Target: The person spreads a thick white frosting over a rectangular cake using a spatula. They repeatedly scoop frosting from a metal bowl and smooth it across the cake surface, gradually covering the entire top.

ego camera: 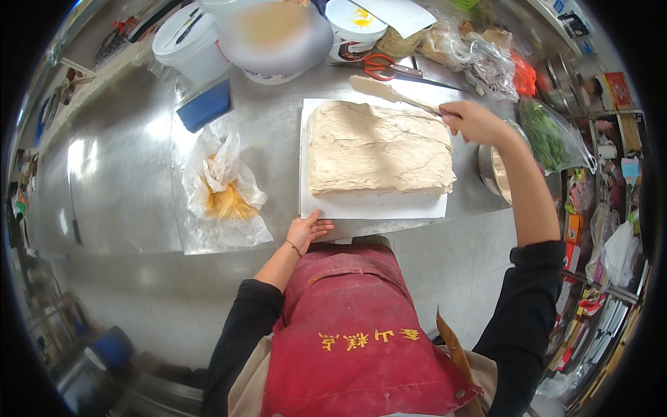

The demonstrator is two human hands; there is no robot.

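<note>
A rectangular cake (380,151) covered in beige cream lies on a white board (375,206) near the edge of the metal table. My right hand (471,122) is closed on the handle of a spatula (378,89), whose cream-coated blade is over the cake's far edge, pointing left. At the board's near left corner, my left hand (308,229) touches the board's edge, with its fingers partly spread. Right of the cake, a round metal bowl (490,172) with pale cream inside is partly hidden by my right forearm.
Crumpled translucent plastic (229,193) with yellow residue and a blue block-like object (205,106) lie on the left. White tubs (190,47), red-handled scissors (379,66) and a long knife (417,70) are behind the cake. Bagged greens (547,135) stand at the right.
</note>
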